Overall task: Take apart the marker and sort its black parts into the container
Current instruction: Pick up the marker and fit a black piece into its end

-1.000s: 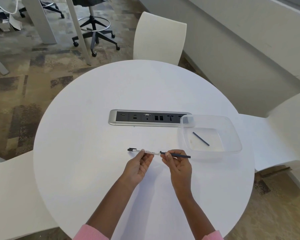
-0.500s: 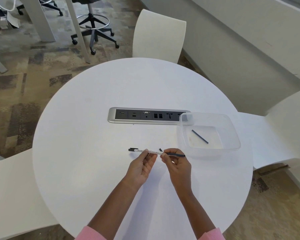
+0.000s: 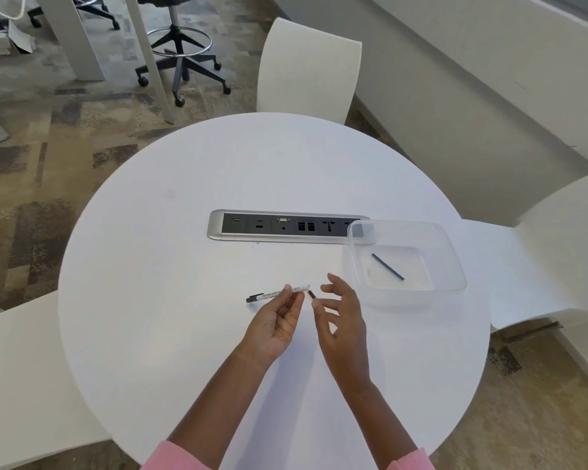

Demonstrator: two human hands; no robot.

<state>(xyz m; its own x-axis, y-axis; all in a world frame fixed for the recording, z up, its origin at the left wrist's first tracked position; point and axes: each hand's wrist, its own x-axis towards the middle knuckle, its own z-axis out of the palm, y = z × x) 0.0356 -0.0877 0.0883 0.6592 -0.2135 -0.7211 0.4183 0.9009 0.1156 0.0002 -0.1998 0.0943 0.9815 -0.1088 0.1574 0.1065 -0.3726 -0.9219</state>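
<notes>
Single view: wide-angle head cam worn by the person, sitting above the near edge of the round white table, pitched forward and down. Forearms enter from the bottom edge. Left hand and right hand land just below frame centre. Marker, pinched in the left fingers, sits near centre, close enough to see barrel print but not to read it. Nearly the whole tabletop fits: port panel mid-frame, clear container right of centre. Top band catches the far chair, with carpet and stool base upper left and wall upper right.
</notes>
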